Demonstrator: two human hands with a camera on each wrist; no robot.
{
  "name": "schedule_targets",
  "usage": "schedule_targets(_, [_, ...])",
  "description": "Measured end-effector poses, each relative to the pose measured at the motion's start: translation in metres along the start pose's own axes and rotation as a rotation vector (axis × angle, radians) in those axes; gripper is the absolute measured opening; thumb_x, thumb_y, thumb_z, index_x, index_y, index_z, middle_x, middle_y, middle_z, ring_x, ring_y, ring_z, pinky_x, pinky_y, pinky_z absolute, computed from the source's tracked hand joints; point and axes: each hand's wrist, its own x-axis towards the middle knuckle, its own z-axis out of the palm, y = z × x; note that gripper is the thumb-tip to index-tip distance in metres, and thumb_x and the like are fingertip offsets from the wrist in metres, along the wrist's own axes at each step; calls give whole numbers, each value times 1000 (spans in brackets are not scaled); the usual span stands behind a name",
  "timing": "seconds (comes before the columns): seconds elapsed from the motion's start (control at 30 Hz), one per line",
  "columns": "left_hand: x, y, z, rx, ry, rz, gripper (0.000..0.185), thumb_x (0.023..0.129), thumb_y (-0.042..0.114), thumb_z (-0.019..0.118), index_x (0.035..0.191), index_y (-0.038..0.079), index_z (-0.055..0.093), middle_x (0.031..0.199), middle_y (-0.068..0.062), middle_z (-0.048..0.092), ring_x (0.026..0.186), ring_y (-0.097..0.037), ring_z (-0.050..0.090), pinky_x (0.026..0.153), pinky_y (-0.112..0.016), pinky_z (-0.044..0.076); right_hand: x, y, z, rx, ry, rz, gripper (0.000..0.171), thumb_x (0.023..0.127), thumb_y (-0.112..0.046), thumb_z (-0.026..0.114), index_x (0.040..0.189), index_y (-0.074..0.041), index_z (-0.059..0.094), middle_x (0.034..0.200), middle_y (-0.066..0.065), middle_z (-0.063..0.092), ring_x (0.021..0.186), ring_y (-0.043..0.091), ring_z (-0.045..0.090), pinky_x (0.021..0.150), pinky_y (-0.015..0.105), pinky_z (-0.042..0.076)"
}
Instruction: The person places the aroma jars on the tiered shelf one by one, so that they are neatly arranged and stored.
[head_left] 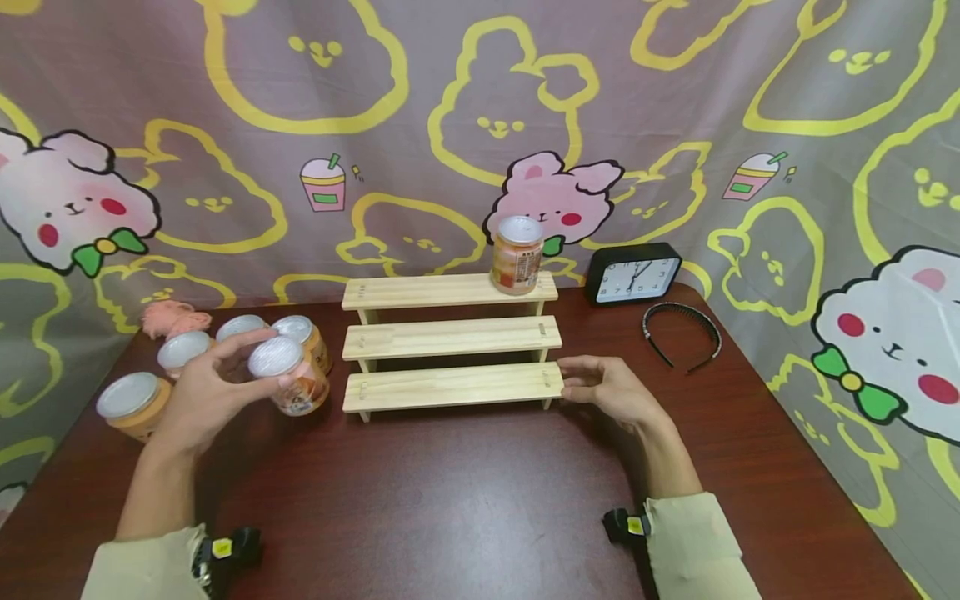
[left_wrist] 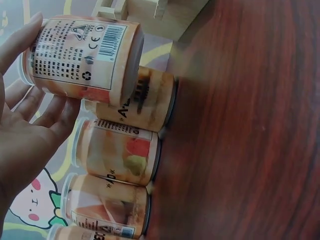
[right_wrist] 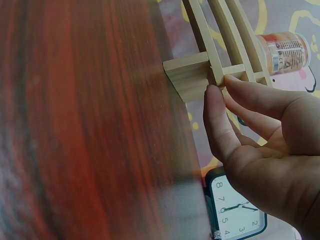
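My left hand (head_left: 210, 387) grips a clear plastic jar (head_left: 302, 390) with a silvery lid and orange label. The jar is tilted and held up in front of the other jars; its barcode side shows on the held jar (left_wrist: 82, 57) in the left wrist view. A three-tier wooden display rack (head_left: 450, 386) stands mid-table. At the right end of its lowest shelf, my right hand (head_left: 611, 390) pinches the board's edge between thumb (right_wrist: 221, 125) and finger. A similar jar (head_left: 517, 258) stands upright on the top shelf, toward its right end.
Several more jars (head_left: 133, 398) stand on the left of the dark wooden table (head_left: 450, 500), with a pinkish-orange fluffy item (head_left: 172, 318) behind them. To the rack's right are a black-framed clock (head_left: 633, 273) and a headband (head_left: 681, 310). A patterned curtain (head_left: 420, 167) hangs behind.
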Motion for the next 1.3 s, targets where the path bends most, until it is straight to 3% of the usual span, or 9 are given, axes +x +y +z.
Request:
schedule_targets(0.27, [4, 7, 5, -42, 83, -34, 62, 85, 9, 83, 141, 7, 58, 118, 13, 58, 99, -5, 58, 77, -12, 49, 2, 2, -1, -7, -3, -1, 49, 90, 5, 71, 136, 13, 55, 124, 27, 65, 108, 26, 66, 81, 27, 57])
schedule_targets(0.43, [7, 13, 11, -76, 157, -57, 59, 83, 11, 85, 137, 11, 61, 112, 13, 62, 99, -7, 59, 76, -13, 49, 2, 2, -1, -8, -3, 7, 49, 90, 5, 71, 136, 12, 55, 123, 26, 66, 109, 26, 65, 82, 27, 57])
schedule_targets(0.67, [13, 22, 18, -337, 218, -32, 55, 79, -2, 85, 129, 9, 67, 112, 3, 63, 95, -11, 59, 65, -15, 52, 3, 3, 0, -7, 2, 12, 49, 90, 6, 71, 135, 11, 56, 124, 26, 65, 108, 25, 65, 81, 27, 57])
schedule_targets(0.83, [16, 32, 22, -469, 204, 21, 54, 78, -9, 82, 128, 6, 67, 114, -2, 63, 91, -13, 59, 56, -17, 53, 3, 2, -1, -5, 0, 8, 49, 90, 5, 71, 136, 12, 55, 124, 27, 65, 109, 27, 65, 82, 27, 57])
schedule_targets(1.07, [27, 48, 31, -438, 222, 67, 57, 77, -8, 84, 129, 3, 67, 124, -2, 64, 105, -15, 57, 80, -15, 50, 2, 2, -1, -5, -2, 5, 49, 90, 5, 71, 136, 12, 55, 123, 27, 65, 110, 28, 64, 82, 28, 57])
schedule_targets(1.3, [38, 65, 39, -321, 217, 88, 62, 77, 0, 87, 134, 5, 65, 121, 2, 67, 99, -14, 59, 73, -17, 49, 2, 2, -2, -8, -1, 9, 49, 90, 5, 70, 136, 12, 55, 123, 27, 65, 109, 27, 65, 81, 27, 57])
